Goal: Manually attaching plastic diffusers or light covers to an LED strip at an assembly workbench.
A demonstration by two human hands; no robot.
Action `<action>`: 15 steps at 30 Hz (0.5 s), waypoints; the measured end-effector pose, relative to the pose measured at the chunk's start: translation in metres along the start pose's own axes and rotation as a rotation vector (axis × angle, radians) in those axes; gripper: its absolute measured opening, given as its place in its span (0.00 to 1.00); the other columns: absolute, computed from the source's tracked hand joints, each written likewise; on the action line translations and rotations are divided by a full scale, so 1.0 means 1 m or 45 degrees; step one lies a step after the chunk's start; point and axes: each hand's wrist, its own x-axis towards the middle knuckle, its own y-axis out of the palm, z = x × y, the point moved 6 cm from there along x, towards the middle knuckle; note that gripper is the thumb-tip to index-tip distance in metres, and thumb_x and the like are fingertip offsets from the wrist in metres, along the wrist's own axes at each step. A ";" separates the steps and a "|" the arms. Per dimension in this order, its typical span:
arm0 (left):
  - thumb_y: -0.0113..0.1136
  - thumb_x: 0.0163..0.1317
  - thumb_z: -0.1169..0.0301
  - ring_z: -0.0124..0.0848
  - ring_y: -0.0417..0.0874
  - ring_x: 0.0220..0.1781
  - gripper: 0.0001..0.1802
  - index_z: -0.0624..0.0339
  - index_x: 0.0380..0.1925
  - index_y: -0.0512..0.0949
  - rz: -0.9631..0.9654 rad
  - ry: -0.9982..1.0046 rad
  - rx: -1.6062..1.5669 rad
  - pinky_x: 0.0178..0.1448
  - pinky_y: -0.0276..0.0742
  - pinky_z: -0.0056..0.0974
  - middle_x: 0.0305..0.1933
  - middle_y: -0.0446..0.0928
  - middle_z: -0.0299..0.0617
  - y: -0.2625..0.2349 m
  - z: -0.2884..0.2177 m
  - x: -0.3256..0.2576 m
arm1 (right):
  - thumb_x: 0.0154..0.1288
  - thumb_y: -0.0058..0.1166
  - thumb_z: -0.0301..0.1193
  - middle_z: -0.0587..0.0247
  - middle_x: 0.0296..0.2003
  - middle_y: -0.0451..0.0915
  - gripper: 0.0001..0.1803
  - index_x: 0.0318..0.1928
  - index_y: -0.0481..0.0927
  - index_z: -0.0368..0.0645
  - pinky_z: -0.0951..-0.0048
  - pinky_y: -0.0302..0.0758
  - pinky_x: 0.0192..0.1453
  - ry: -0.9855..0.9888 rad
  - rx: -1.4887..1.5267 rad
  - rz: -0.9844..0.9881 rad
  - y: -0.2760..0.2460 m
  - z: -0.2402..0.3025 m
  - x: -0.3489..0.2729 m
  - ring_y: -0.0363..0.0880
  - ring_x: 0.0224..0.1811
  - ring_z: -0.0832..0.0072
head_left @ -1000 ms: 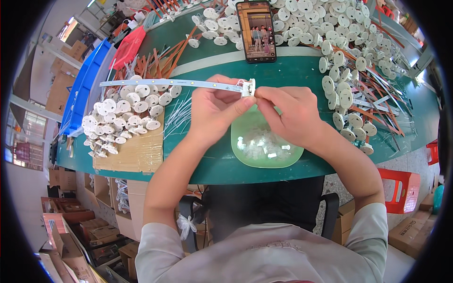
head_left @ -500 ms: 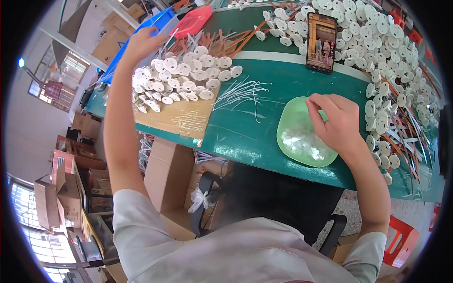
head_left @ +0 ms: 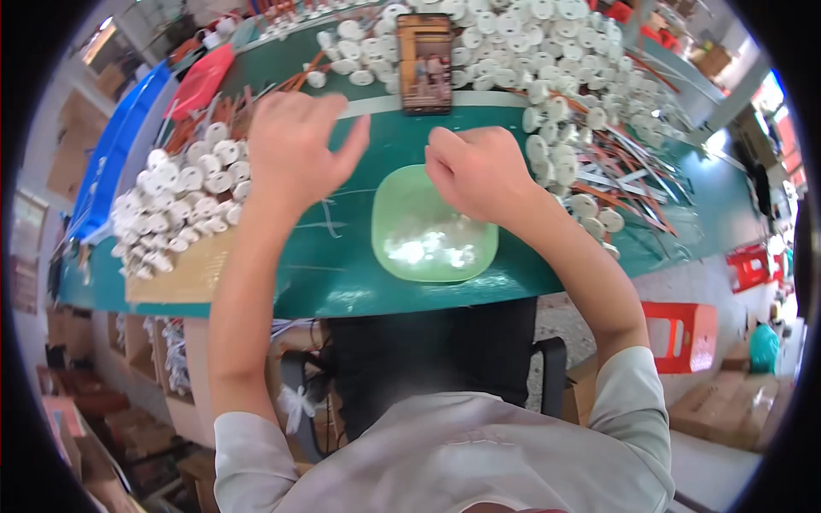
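My left hand point(head_left: 298, 147) is raised over the green table, blurred, its thumb spread away from the fingers and nothing visible between them. Thin white strips point(head_left: 329, 219) show beside its wrist, partly hidden by the hand and forearm. My right hand point(head_left: 479, 171) is closed, fingers curled together, above the far right rim of a light green bowl point(head_left: 389, 201). Whatever it may hold is hidden. Shiny clear small pieces point(head_left: 436, 248) lie in the bowl. A phone point(head_left: 425, 64) showing a picture stands beyond both hands.
White round discs point(head_left: 184, 192) are heaped on brown cardboard point(head_left: 175, 269) at left. More discs point(head_left: 547, 51) and flat brown and white strips point(head_left: 629, 184) cover the far right. A blue tray point(head_left: 120, 154) and a red tray point(head_left: 201, 81) stand far left. A black chair point(head_left: 428, 350) touches the near side.
My left hand has come from the far left trays toward the middle, nearer my right hand. My right hand has lifted toward the bowl's far rim. The whole view has turned right.
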 end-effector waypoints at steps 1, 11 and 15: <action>0.70 0.56 0.64 0.42 0.83 0.30 0.10 0.57 0.29 0.81 0.013 0.062 -0.054 0.50 0.76 0.45 0.25 0.81 0.43 0.018 -0.005 -0.009 | 0.62 0.61 0.27 0.57 0.15 0.72 0.12 0.26 0.69 0.43 0.60 0.71 0.23 0.044 -0.037 0.107 0.001 -0.004 0.002 0.75 0.18 0.55; 0.64 0.61 0.73 0.38 0.84 0.29 0.05 0.61 0.35 0.82 0.033 -0.200 -0.476 0.55 0.77 0.45 0.26 0.82 0.41 0.060 0.026 -0.051 | 0.70 0.54 0.33 0.54 0.32 0.86 0.13 0.47 0.81 0.37 0.62 0.79 0.38 0.882 -0.550 0.080 -0.142 -0.136 -0.067 0.86 0.30 0.61; 0.66 0.59 0.71 0.38 0.82 0.26 0.08 0.59 0.39 0.82 -0.029 -0.171 -0.482 0.52 0.77 0.45 0.26 0.83 0.37 0.053 0.015 -0.052 | 0.68 0.54 0.32 0.56 0.39 0.87 0.24 0.64 0.76 0.41 0.61 0.81 0.47 1.022 -0.815 0.381 -0.145 -0.187 -0.088 0.87 0.40 0.57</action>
